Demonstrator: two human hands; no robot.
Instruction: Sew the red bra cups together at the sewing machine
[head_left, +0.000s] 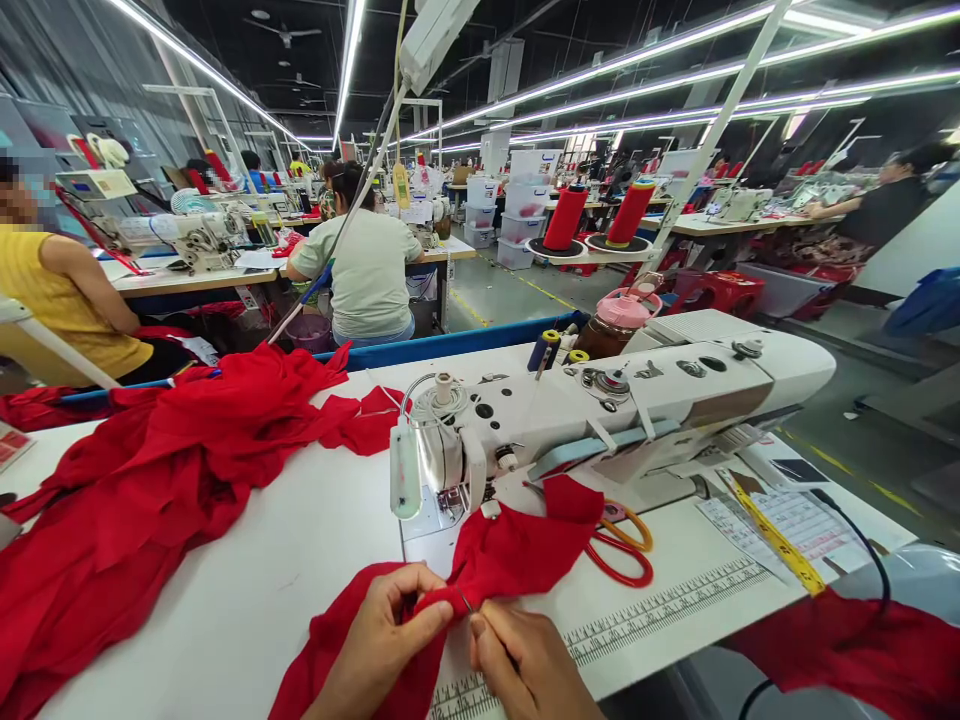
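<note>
My left hand pinches a folded edge of a red fabric piece between thumb and fingers. Close beside it, my right hand is closed around a thin metal tool; only its tip shows, touching the fabric, and its kind is hidden by my fingers. The fabric spreads up toward the needle area of a white sewing machine and also hangs below my left hand. Orange- and red-handled scissors lie to the right of the fabric, their blades mostly covered.
A large heap of red fabric covers the table's left side. A printed ruler runs along the front edge, near a yellow tape measure and papers. Red thread cones stand behind the machine. Other people sit at machines farther off.
</note>
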